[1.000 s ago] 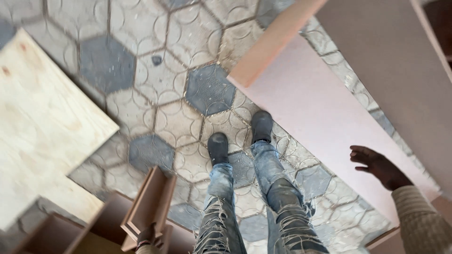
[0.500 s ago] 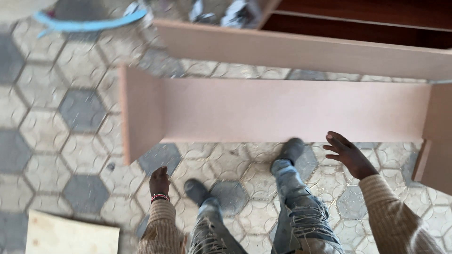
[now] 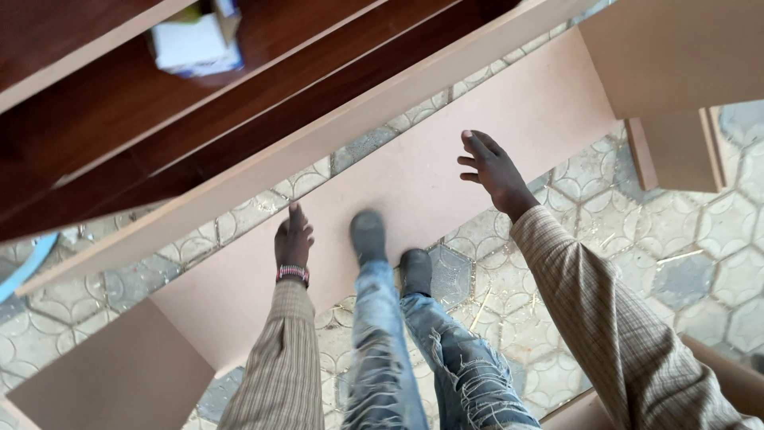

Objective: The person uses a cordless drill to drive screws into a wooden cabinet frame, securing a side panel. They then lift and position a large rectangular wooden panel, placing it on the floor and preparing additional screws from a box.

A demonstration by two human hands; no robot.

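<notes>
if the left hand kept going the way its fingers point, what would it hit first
Most likely the pink board lying flat below it: the left hand points forward and down over it, fingers open. Beyond that comes the board's raised front edge. Depth is hard to judge from above.

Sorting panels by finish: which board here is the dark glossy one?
The dark reddish-brown board at top left, with a white box on it; the other boards are pale pinkish-tan.

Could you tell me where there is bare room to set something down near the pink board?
The pink board is bare between the left hand and right hand. The tiled floor right of the right sleeve is also free. It is crowded around the shoes.
</notes>
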